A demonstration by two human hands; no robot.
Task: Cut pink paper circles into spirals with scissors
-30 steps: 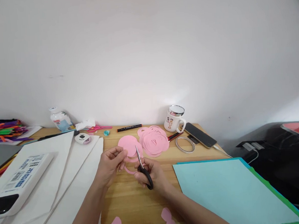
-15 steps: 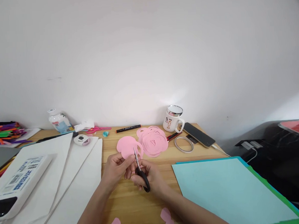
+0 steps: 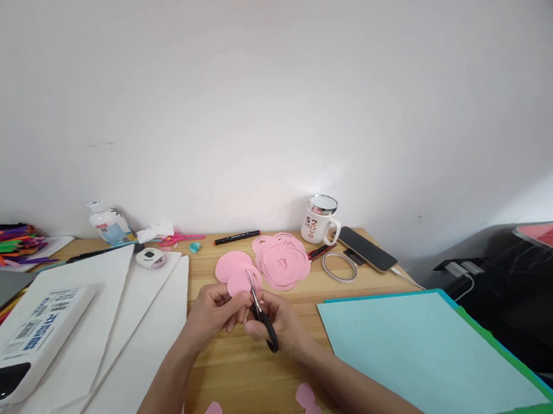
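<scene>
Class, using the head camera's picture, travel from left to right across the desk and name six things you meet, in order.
Bundle of colourful strips → white bottle → left hand → black-handled scissors → white mug → phone.

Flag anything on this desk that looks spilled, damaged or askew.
No spill visible. The green sheet under the light blue sheet has a ragged edge, odd beside its straight-edged neighbour; torn or rough-cut, can't tell. A crumpled white tissue sits by the pink scissors, like litter.
</scene>
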